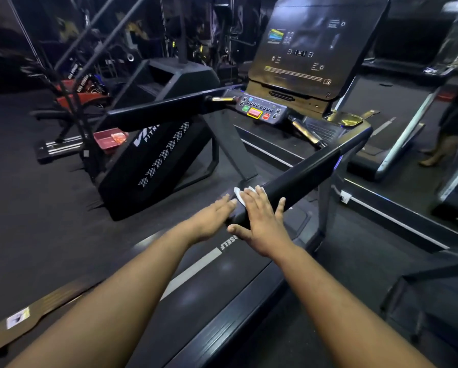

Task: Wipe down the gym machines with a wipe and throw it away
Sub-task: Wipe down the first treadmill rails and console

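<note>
The right hand (262, 221) is laid flat and open over the near end of the treadmill's right rail (302, 176), fingers spread, with the white wipe (239, 195) pressed under its fingertips; only a corner of it is seen poking out at about 11 o'clock from the hand. The left hand (212, 216) is held flat too, fingers straight, touching the rail's end from the 9 o'clock side, nothing gripped in it.

The rail runs off toward 1 o'clock up to the console (262, 110), its top left bare all the way. Plenty of open belt (222, 274) is seen below the arms. At 10 o'clock a slanted black machine (156, 160) is parked close by, a strip of floor between.

Writing: "FITN" is partly readable on that machine, and "SELF" upside down on the belt. The console's small print can't be read.
</note>
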Tool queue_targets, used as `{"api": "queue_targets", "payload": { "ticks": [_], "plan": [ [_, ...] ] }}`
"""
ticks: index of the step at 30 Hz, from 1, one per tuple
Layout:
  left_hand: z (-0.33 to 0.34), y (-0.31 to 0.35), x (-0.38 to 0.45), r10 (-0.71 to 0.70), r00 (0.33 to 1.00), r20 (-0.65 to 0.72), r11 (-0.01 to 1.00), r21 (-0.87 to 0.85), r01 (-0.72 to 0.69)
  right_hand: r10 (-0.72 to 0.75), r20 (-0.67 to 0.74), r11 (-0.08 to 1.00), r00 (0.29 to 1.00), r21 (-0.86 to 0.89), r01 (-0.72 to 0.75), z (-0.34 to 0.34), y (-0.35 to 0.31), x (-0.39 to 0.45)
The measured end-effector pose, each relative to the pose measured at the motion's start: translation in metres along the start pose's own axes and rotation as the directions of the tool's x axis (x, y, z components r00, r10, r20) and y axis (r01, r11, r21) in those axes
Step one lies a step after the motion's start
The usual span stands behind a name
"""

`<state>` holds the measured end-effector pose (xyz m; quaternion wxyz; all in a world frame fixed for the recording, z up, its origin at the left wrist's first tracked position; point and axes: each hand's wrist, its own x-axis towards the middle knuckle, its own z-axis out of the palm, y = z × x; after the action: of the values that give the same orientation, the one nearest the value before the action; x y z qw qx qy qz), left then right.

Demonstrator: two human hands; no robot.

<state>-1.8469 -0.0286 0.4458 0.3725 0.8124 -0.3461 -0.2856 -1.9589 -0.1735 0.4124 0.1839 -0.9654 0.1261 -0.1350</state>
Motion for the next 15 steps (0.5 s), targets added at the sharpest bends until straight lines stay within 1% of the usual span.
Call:
{"api": "queue_targets", "payload": {
  "ticks": [2,5,8,10,12,14,15],
  "plan": [
    [0.002,-0.008,-0.012,0.014,1.0,0.019,0.974,-0.228,-0.009,0.017,-0.002,1.0,1.0,-0.004,-0.017,0.004,-0.018,-0.008],
    [0.006,-0.01,-0.035,-0.019,1.0,0.009,0.9,-0.434,0.021,0.019,0.014,0.999,1.0,0.038,-0.019,0.009,-0.046,-0.02],
    [0.008,-0.004,-0.052,-0.05,0.999,0.013,0.848,-0.528,0.049,0.061,0.018,0.981,0.998,0.181,-0.063,0.012,-0.063,-0.027],
    [0.011,-0.003,-0.056,-0.054,0.999,0.003,0.78,-0.624,0.044,0.085,0.029,0.958,0.996,0.274,-0.09,0.011,-0.074,-0.028],
    [0.008,-0.003,-0.06,-0.081,0.996,-0.048,0.696,-0.717,0.022,0.075,0.027,0.934,0.997,0.349,-0.08,0.01,-0.088,-0.029],
    [0.002,-0.003,-0.064,-0.103,0.989,-0.105,0.67,-0.742,-0.01,0.07,0.012,0.894,0.997,0.443,-0.068,0.009,-0.098,-0.027],
    [-0.004,-0.004,-0.064,-0.1,0.986,-0.131,0.658,-0.752,-0.033,0.1,-0.007,0.872,0.995,0.483,-0.084,0.008,-0.104,-0.021]
  ]
}}
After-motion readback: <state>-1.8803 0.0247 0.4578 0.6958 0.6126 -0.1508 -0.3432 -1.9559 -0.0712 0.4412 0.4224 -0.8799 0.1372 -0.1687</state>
